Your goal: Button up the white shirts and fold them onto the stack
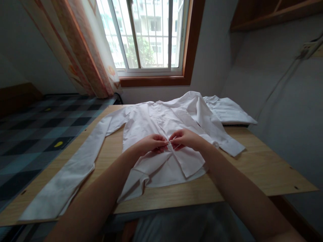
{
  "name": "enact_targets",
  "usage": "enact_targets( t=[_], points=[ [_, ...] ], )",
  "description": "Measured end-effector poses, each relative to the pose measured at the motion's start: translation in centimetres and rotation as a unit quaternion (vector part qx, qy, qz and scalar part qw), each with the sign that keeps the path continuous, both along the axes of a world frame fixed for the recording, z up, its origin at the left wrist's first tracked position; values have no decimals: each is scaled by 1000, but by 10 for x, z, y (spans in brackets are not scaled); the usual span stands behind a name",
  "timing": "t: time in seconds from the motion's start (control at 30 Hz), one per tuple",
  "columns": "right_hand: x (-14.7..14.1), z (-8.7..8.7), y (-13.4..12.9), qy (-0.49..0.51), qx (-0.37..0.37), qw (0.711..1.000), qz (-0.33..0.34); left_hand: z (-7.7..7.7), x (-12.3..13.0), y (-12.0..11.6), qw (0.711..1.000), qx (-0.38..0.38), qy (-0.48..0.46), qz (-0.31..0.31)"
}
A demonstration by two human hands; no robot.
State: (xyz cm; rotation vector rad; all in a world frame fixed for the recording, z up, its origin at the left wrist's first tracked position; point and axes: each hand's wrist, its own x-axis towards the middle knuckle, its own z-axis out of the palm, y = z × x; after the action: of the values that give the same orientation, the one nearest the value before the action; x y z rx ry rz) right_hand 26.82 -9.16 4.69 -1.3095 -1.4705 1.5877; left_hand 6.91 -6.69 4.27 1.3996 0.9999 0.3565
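A white long-sleeved shirt [141,124] lies front up on a wooden board, its collar toward the window and both sleeves spread outward. My left hand [156,143] pinches the front edge of the shirt at the middle, below the chest. Close against it, my right hand [181,138] pinches the same spot from the other side, fingertips nearly touching. Below the hands the two front panels part, and the lower left corner is folded over. Any button between the fingertips is too small to make out.
The wooden board [262,161] carries folded white clothing [232,111] at the back right. A bed with a checkered cover [27,134] stands at the left. Behind are a curtain [83,50] and a window [151,37]; a shelf [272,16] hangs upper right.
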Motion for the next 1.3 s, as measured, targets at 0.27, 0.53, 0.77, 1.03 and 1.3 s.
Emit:
enact_targets(
  t=[0.27,0.53,0.77,1.03,1.3],
  points=[
    [-1,-6,3,-13,-39,999,35,-3,0,1,999,-1,-42,15],
    [-14,-5,-6,-192,239,951,33,-3,-2,5,995,-54,-70,51],
    [-22,-11,-8,-313,405,859,17,-7,1,5,990,-69,-82,89],
    [-14,-8,-7,-255,368,893,38,-10,0,6,990,-43,-95,96],
    [-11,-16,4,-74,207,975,45,-10,0,11,981,-43,-152,108]
  ],
)
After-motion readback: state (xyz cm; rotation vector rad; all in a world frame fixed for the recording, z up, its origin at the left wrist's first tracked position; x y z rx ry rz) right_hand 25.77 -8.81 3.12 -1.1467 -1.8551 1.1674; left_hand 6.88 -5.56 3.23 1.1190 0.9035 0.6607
